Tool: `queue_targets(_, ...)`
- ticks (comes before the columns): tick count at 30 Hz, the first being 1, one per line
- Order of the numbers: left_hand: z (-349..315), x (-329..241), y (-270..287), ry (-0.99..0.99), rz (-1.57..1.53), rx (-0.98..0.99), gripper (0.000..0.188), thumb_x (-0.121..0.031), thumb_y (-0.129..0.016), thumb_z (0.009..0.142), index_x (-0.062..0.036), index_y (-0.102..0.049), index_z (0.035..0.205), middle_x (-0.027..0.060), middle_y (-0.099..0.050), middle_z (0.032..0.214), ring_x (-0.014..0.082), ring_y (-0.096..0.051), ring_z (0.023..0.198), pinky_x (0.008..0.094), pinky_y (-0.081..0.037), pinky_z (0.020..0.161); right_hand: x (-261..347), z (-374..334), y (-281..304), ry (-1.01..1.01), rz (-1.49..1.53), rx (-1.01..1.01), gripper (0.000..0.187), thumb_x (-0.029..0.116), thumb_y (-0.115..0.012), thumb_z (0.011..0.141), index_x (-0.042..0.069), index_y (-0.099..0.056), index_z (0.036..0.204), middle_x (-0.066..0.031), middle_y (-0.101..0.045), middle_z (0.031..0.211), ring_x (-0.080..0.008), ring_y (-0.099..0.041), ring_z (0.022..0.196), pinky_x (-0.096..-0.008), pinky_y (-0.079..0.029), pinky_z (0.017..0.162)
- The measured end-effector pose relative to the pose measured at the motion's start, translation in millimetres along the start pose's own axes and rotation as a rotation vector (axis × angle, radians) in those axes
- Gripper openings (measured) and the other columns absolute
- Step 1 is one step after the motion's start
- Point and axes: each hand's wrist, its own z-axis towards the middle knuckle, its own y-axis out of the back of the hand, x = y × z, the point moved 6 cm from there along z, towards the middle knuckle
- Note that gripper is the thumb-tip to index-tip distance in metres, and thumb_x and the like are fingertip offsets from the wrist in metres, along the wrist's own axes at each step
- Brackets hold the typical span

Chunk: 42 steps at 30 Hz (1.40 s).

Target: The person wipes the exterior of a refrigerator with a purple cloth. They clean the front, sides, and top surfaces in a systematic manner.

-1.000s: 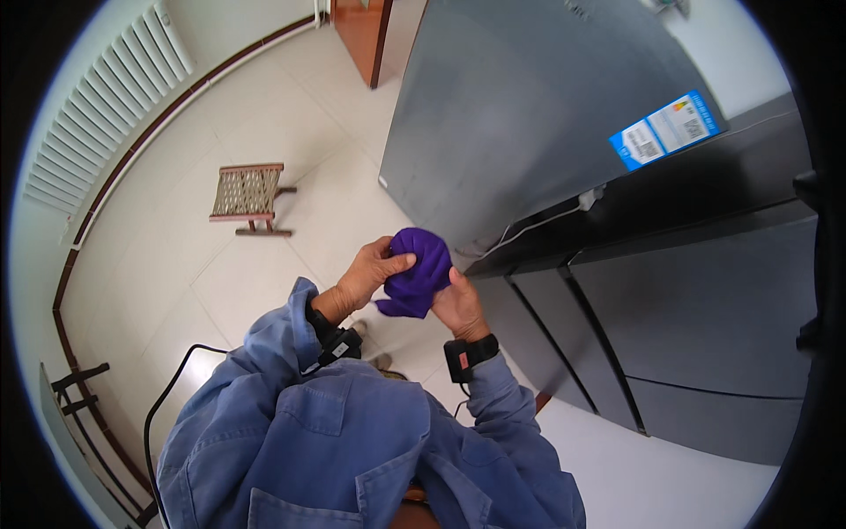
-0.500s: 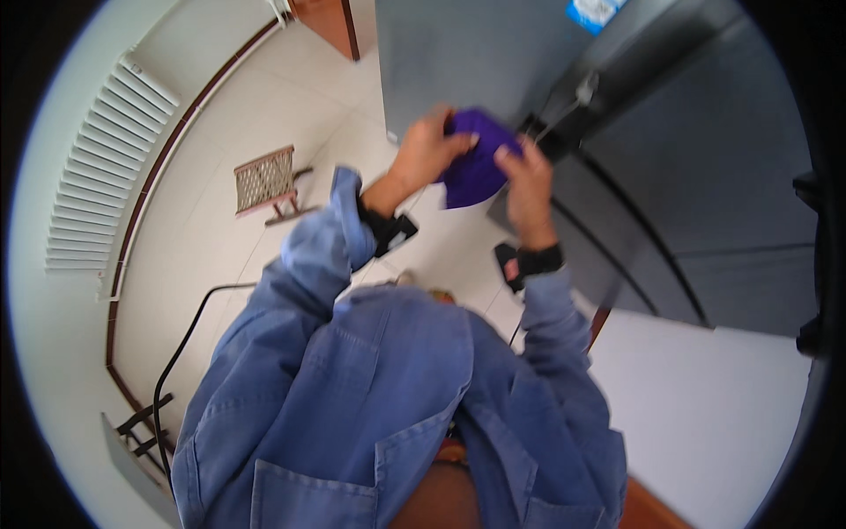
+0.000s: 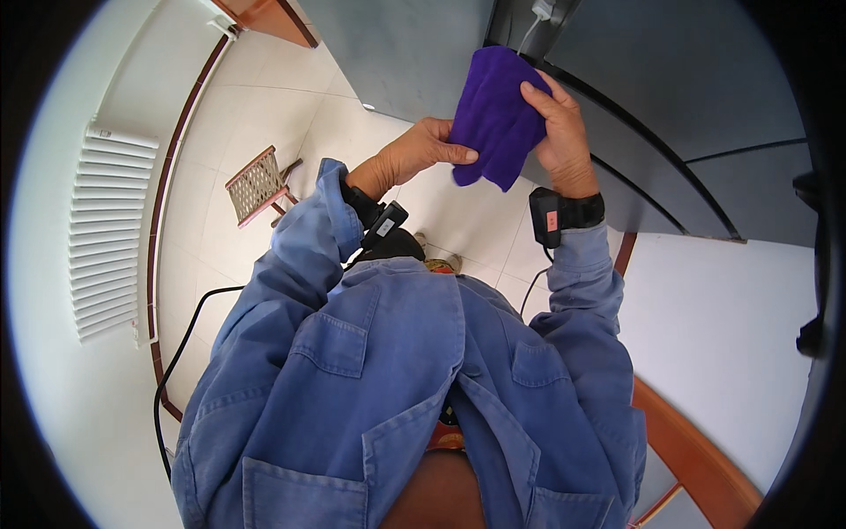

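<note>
The fingers of the left hand [image 3: 421, 145] pinched the lower left edge of a purple cloth [image 3: 498, 115], with the thumb laid across the near face and the other fingers mostly hidden behind it. The fingers of the right hand [image 3: 562, 132] gripped the same cloth at its upper right edge, the thumb pressed on the near face and the rest passing behind. The cloth was held up between both hands, out beyond the chest, creased lengthwise and uneven along its lower edge.

Below each hand, a black wristband with a small box sat at the wrist, the left wristband [image 3: 381, 222] against a turned-back cuff and the right wristband [image 3: 568, 216] just above the sleeve end. A thin cable [image 3: 531, 291] ran down from the right one. The person wore a blue jacket [image 3: 388, 353] with flap pockets, and past its upper hem a shoe [image 3: 454, 262] showed on the pale tiled floor [image 3: 238, 106].

Beyond the cloth stood a grey panel [image 3: 397, 62] and, to the right, dark grey fronts [image 3: 670, 97] divided by black seams; a white plug [image 3: 543, 9] with a cord showed near the top. A small stool [image 3: 256, 187] with a woven seat stood on the floor to the left, well apart from the hands. Farther left, a white radiator [image 3: 113, 234] hung on the wall [image 3: 53, 353]. At the right lay a smooth white surface [image 3: 723, 300], edged below by a reddish-brown wooden strip [image 3: 696, 450].
</note>
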Motion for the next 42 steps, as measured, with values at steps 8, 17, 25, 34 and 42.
queue_targets(8,7.6,6.9,29.6,-0.036,0.240,-0.234,0.056,-0.030,-0.070,0.098,-0.0021,-0.053,0.143,0.0091,-0.065,0.127,0.0176,-0.062,0.115,0.0306,-0.047,0.103,6.5,-12.4,13.9,-0.026,0.089,-0.113,0.036,0.012,-0.063,0.100,-0.003,-0.061,0.132,-0.0126,-0.069,0.122,-0.0206,-0.068,0.106,-0.0335,-0.055,0.094)
queue_targets(17,17.3,-3.7,29.4,-0.040,-0.613,-0.067,0.046,-0.021,-0.066,0.101,0.0023,-0.053,0.138,0.0128,-0.065,0.130,0.0222,-0.064,0.117,0.0388,-0.055,0.100,-49.9,12.5,-20.2,-0.154,-0.089,-0.087,0.042,0.010,-0.069,0.095,-0.003,-0.060,0.135,-0.0108,-0.069,0.119,-0.0179,-0.067,0.106,-0.0302,-0.054,0.093)
queue_targets(25,6.7,13.3,62.9,0.000,-0.434,-0.406,0.029,-0.003,-0.068,0.093,0.0060,-0.066,0.121,0.0140,-0.072,0.112,0.0237,-0.071,0.100,0.0353,-0.057,0.094,-31.0,0.6,-37.5,0.368,-0.918,0.044,0.056,0.016,-0.071,0.091,0.011,-0.056,0.144,-0.0149,-0.056,0.145,-0.0254,-0.055,0.132,-0.0341,-0.046,0.106)
queue_targets(34,-15.5,-4.5,99.1,-0.073,-0.167,-0.208,0.038,-0.016,-0.069,0.095,0.0034,-0.063,0.126,0.0123,-0.070,0.112,0.0186,-0.066,0.104,0.0327,-0.052,0.093,-103.3,22.4,-52.6,0.082,-0.602,0.200,0.062,0.005,-0.072,0.089,0.009,-0.052,0.148,-0.0087,-0.056,0.145,-0.0229,-0.055,0.130,-0.0363,-0.043,0.113)
queue_targets(42,-31.9,8.3,102.2,0.015,0.241,-0.094,0.028,-0.007,-0.064,0.097,0.0003,-0.061,0.123,0.0069,-0.068,0.103,0.0148,-0.062,0.094,0.0323,-0.052,0.086,-166.1,11.8,-38.3,-0.329,-0.070,0.055,0.058,0.013,-0.065,0.099,-0.003,-0.043,0.150,-0.0087,-0.059,0.137,-0.0188,-0.058,0.122,-0.0339,-0.045,0.108)
